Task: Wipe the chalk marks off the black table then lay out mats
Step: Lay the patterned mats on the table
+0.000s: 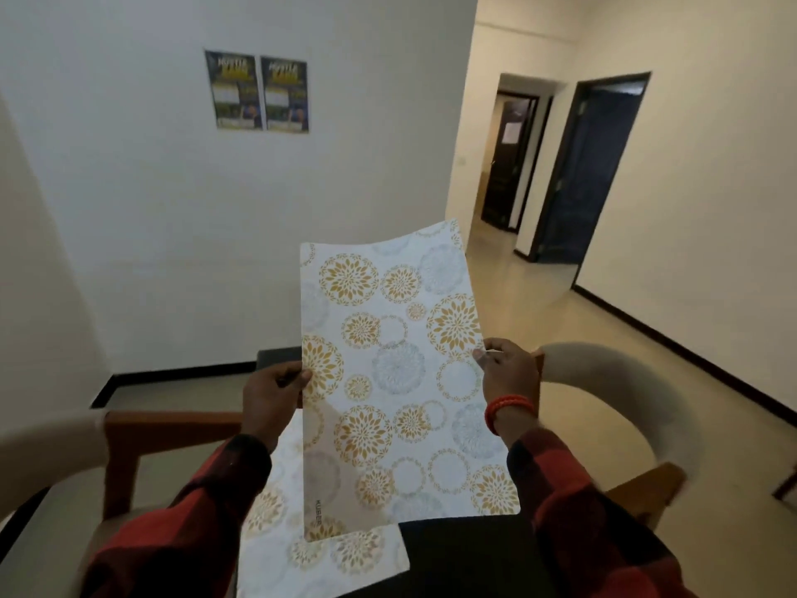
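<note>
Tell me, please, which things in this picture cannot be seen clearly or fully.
- Black table, head view: mostly covered by the held mat, the sleeves and a second mat lying on it; chalk marks cannot be judged.
- Left hand and right hand: fingers behind the held mat are hidden.
- Two posters: text blurred, too small.
- Chair at right: motion-blurred.

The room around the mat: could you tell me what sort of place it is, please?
Probably a hostel or flat common room: twin posters on a bare wall, a corridor of dark doors, wooden chairs.
</note>
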